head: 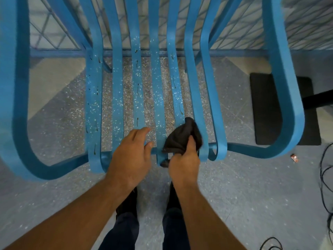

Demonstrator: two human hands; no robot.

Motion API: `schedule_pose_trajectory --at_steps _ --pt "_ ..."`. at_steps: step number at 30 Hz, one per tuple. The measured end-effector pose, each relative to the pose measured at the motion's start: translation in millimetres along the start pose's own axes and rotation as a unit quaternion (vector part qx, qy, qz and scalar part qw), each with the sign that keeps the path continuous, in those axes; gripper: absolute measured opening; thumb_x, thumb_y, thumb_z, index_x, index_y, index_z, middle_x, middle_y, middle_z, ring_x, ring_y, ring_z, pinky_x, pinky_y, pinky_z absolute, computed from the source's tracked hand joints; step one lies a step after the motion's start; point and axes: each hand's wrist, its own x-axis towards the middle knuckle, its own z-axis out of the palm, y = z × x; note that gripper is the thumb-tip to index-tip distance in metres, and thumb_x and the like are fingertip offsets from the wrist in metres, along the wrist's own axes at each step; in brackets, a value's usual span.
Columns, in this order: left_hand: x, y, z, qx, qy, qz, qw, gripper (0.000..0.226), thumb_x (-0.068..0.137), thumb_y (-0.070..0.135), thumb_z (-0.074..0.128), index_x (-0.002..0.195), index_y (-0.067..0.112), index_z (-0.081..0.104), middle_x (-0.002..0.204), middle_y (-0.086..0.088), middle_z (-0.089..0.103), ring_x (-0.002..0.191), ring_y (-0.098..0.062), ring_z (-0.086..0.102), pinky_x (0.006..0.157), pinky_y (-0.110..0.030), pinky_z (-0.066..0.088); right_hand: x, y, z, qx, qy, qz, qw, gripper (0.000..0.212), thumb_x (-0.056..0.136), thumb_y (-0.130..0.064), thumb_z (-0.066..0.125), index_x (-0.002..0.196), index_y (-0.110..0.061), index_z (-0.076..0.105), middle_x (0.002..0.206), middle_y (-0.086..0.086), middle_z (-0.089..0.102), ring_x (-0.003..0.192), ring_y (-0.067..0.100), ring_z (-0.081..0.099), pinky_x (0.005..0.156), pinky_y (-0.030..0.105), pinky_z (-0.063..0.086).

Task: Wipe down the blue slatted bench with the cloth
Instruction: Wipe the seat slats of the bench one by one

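Note:
The blue slatted bench (117,91) fills the upper view, its seat slats running away from me and dotted with dark smears and pale specks. My right hand (183,163) grips a bunched dark cloth (182,138) and holds it against the front ends of the slats right of centre. My left hand (131,154) hovers over the front edge of the middle slats, fingers loosely extended and holding nothing.
Curved blue armrests (284,87) loop out on both sides. A black mat (263,109) lies on the speckled floor at right, with black cables (326,168) and a small wrapper (294,157) nearby. My shoes (126,204) stand just below the bench's front edge.

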Motion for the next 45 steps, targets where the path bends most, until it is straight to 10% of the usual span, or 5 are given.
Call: schedule_pose_trajectory --at_steps 10,18,24,29,45 --pt "19 3 9 -0.004 0.012 -0.008 1.0 0.044 0.1 0.032 0.042 0.14 0.014 0.043 0.133 -0.006 0.053 0.117 -0.022 0.052 0.094 -0.035 0.044 -3 33 8 -0.022 -0.047 -0.106 0.993 0.075 0.099 -0.004 0.04 0.153 -0.03 -0.004 0.163 -0.005 -0.004 0.144 0.025 0.023 0.104 0.052 0.043" --pt "33 10 6 -0.021 0.009 -0.016 1.0 0.045 0.101 0.034 0.039 0.142 0.016 0.04 0.134 -0.005 0.052 0.116 -0.02 0.053 0.095 -0.035 0.044 12 29 -35 0.348 0.009 0.143 0.926 0.016 0.096 -0.018 0.054 0.099 -0.028 0.067 0.096 -0.006 0.075 0.087 0.008 0.07 0.089 0.036 0.05" --pt "38 7 4 -0.007 0.01 -0.02 1.0 0.045 0.101 0.034 0.039 0.141 0.016 0.041 0.133 -0.005 0.053 0.115 -0.02 0.053 0.092 -0.034 0.045 8 21 -16 0.164 -0.018 0.032 0.986 0.031 0.099 -0.015 0.049 0.121 -0.034 0.061 0.109 -0.009 0.069 0.098 0.009 0.064 0.075 0.016 0.053" --pt "41 1 2 0.019 0.024 -0.029 0.999 0.044 0.101 0.034 0.039 0.14 0.014 0.043 0.131 -0.006 0.054 0.115 -0.023 0.053 0.092 -0.037 0.046 1 23 6 -0.132 -0.052 -0.11 0.984 0.078 0.094 -0.059 0.03 0.154 -0.022 -0.005 0.163 0.001 0.001 0.147 0.019 0.008 0.118 0.033 0.013" --pt "63 -7 -10 0.077 0.091 -0.061 0.991 0.042 0.097 0.029 0.05 0.134 0.007 0.049 0.129 -0.011 0.055 0.118 -0.028 0.047 0.095 -0.037 0.042 56 6 14 -0.2 0.047 -0.078 0.976 0.059 0.093 -0.061 0.04 0.127 -0.013 0.044 0.103 0.007 0.063 0.094 0.028 0.063 0.074 0.038 0.052"
